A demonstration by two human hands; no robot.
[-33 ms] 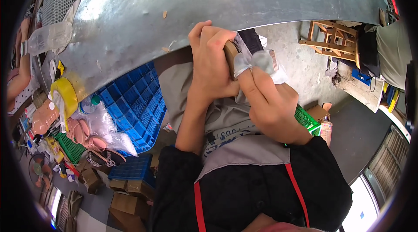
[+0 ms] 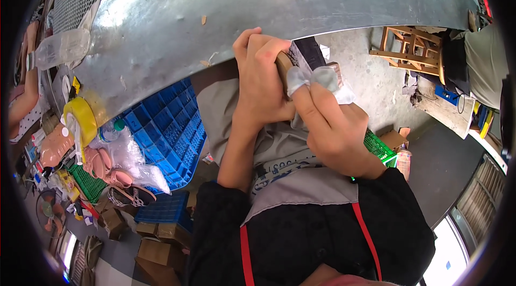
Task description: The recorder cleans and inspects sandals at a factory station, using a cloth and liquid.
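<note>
My left hand (image 2: 259, 74) is wrapped round what looks like a shoe (image 2: 283, 69) just beyond the bench's near edge. A tan, curved sole edge shows beside my fingers, with grey patterned and black material behind it; the rest is hidden. Close on its right, my right hand (image 2: 336, 130) is closed on a whitish cloth (image 2: 325, 77), which covers the fingertips and presses against the tan edge. Both hands are held above my lap, over a grey apron (image 2: 301, 192) with red straps.
A metal bench (image 2: 161, 28) spans the top, carrying a clear plastic bottle (image 2: 62, 48) and a yellow tape roll (image 2: 80, 119). Blue crates (image 2: 161, 135), pink sandals (image 2: 102, 165) and cardboard boxes (image 2: 158, 256) are at left. A wooden stool (image 2: 411, 52) and another person's arm (image 2: 27, 95) are farther off.
</note>
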